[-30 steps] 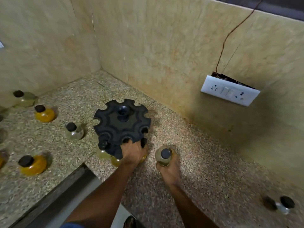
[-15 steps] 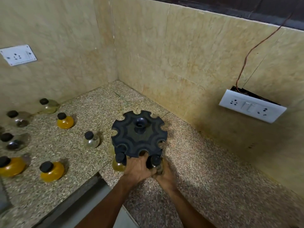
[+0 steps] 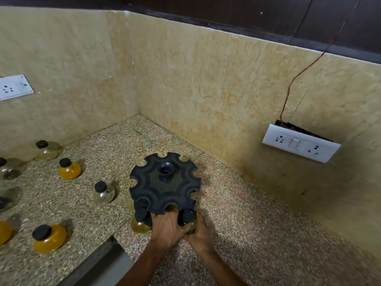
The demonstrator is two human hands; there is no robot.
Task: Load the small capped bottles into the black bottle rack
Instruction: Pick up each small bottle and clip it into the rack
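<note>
Spare bottles [image 3: 49, 238] wait on the counter [image 3: 237, 223], left of the black rack [image 3: 165, 185]. The left hand [image 3: 167, 229] grips the rack's near edge, likely to steady it. The right hand [image 3: 199, 232], closed around a capped bottle [image 3: 188, 216], fits it into a near slot.
</note>
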